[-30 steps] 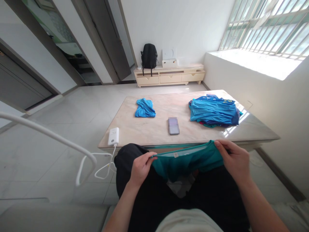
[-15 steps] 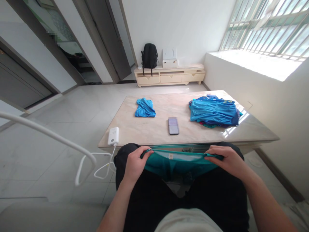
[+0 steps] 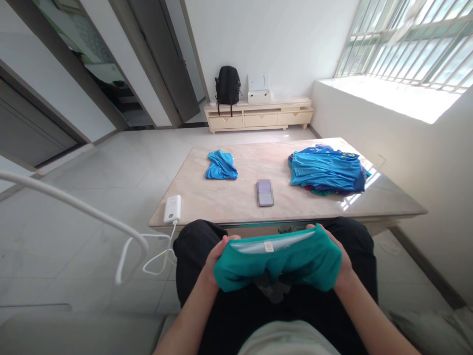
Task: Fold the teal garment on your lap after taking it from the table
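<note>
A teal garment [image 3: 281,259] is stretched between my two hands above my lap, its white-lined waistband with a small label facing up. My left hand [image 3: 216,254] grips its left end and is mostly wrapped in the cloth. My right hand [image 3: 342,264] grips the right end, fingers tucked inside the fabric. Both hands hover just in front of the near edge of the marble table [image 3: 236,197]. On the table lie a small folded blue garment [image 3: 220,165] at the left and a pile of blue clothes [image 3: 327,170] at the right.
A phone [image 3: 265,192] lies in the middle of the table and a white power bank [image 3: 173,209] at its near left corner, with a white cable [image 3: 74,207] running left. A low cabinet [image 3: 258,116] with a black backpack [image 3: 227,86] stands by the far wall.
The garment was held wide by its waistband; now both hands have come closer together and lower, slipped inside the cloth, and the fabric bunches over them.
</note>
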